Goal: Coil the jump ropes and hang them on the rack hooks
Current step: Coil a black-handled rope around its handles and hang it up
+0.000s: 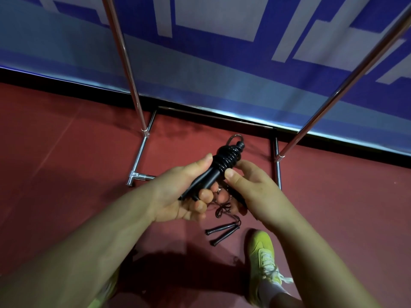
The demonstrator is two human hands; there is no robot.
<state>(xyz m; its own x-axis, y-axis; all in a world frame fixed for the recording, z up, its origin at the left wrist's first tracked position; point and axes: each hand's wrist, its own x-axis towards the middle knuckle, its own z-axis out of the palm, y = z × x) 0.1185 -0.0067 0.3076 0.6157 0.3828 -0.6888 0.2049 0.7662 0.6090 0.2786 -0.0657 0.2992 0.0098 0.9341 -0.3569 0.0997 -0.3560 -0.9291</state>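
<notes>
The left hand [184, 192] is curled around the handles of a black jump rope [219, 167], whose cord is wound in tight turns about them. The wound cord is pinched by the right hand [249, 185]. Below the hands, a second jump rope [222, 232] lies on the red floor [66, 152], between the legs of the chrome rack [142, 152].

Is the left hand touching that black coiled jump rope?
Touching. The head view shows the left hand curled around the handles of the black coiled jump rope, thumb pressed against its side.
</notes>
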